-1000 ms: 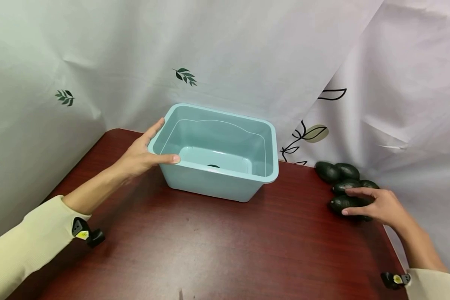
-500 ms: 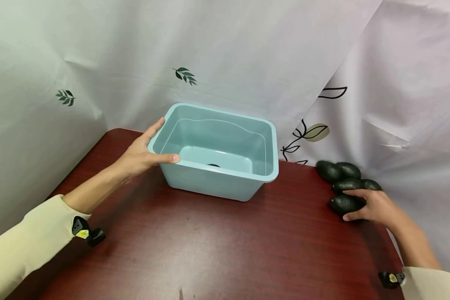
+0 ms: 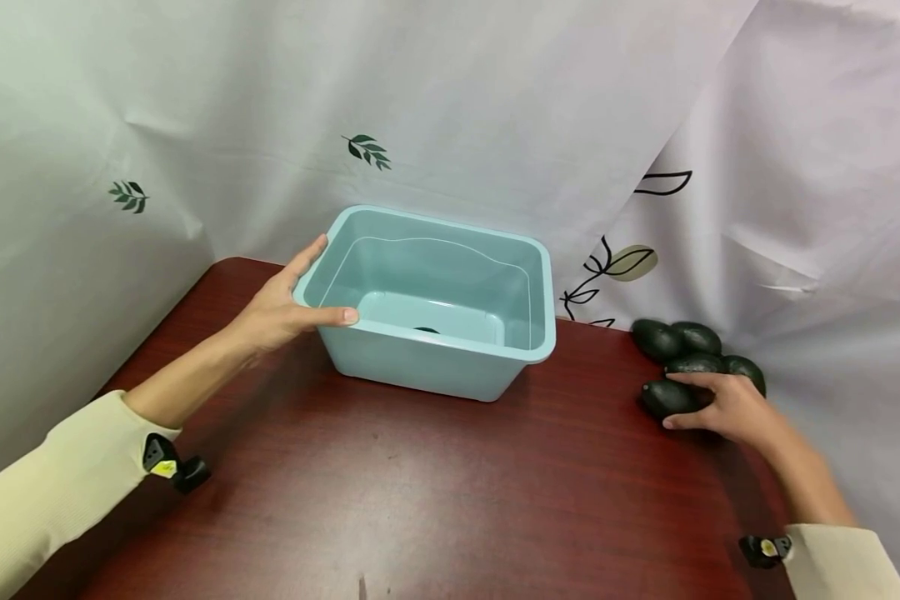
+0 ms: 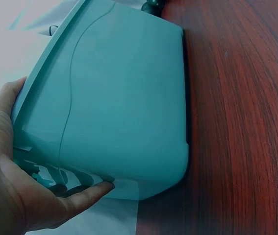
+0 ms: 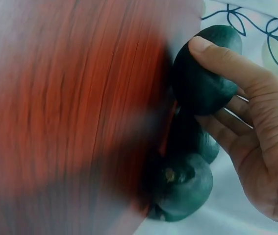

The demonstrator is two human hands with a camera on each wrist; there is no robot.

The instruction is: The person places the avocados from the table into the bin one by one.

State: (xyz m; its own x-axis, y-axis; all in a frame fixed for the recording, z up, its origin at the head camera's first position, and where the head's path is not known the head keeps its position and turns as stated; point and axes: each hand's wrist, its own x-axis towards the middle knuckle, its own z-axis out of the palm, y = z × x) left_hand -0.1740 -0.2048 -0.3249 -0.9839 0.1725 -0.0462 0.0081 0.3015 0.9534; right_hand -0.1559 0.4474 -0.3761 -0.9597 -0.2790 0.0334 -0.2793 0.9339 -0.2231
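Observation:
A light blue plastic tub [image 3: 435, 367] stands on the table with its open top facing up. My left hand [image 3: 281, 312] grips it at the left end, the thumb lying on the front rim and the fingers along the outer side. In the left wrist view the tub's wall [image 4: 124, 93] fills the middle. At the right, my right hand [image 3: 723, 406] holds a dark green avocado [image 3: 666, 400] between thumb and fingers. The right wrist view shows the thumb across this avocado [image 5: 197, 83], with more avocados [image 5: 183, 186] close below it.
Several other avocados [image 3: 656, 340] lie clustered at the table's back right edge, just behind the right hand. A white curtain [image 3: 495, 108] with leaf prints hangs behind the reddish-brown table [image 3: 450, 483]. The tub's back is close to the curtain.
My right hand has closed round the front avocado and shifted it a little left, apart from the others. The left hand and the tub have stayed in place.

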